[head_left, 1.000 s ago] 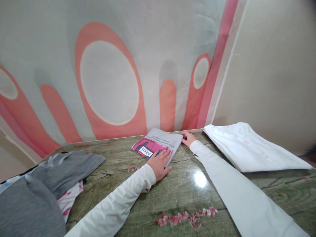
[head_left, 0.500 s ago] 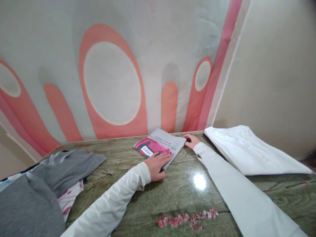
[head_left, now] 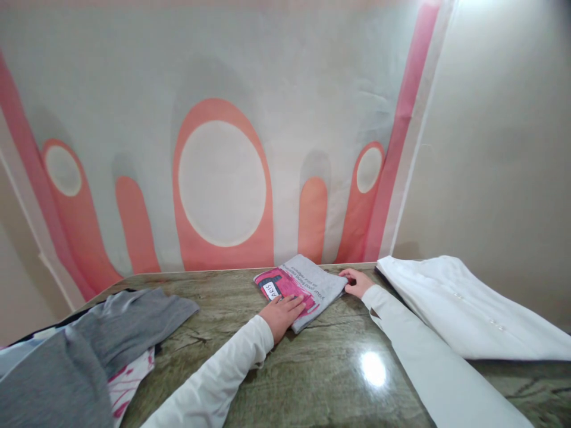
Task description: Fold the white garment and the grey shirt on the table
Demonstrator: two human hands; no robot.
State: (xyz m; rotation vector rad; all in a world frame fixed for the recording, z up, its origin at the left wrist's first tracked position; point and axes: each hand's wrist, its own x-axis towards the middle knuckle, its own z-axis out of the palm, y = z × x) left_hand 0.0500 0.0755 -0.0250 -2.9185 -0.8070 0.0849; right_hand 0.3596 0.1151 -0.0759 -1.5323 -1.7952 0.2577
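A folded grey T-shirt (head_left: 319, 297) with a pink print and dark lettering lies near the table's back edge. My left hand (head_left: 282, 316) rests flat across its printed front, fingers stretched out and covering part of the picture. At the shirt's right corner, my right hand (head_left: 358, 283) has its fingers closed on the cloth edge. The fingertips there are partly hidden.
On the right lies a folded white garment (head_left: 464, 303) with small shiny buttons. A pile of loose clothes with a grey garment (head_left: 129, 324) on top covers the left side. The wood-patterned table (head_left: 312, 380) meets a patterned wall covering (head_left: 285, 71) behind.
The view has tilted up, so everything sits lower in the picture. Both hands keep their places on the folded T-shirt, which appears turned very slightly.
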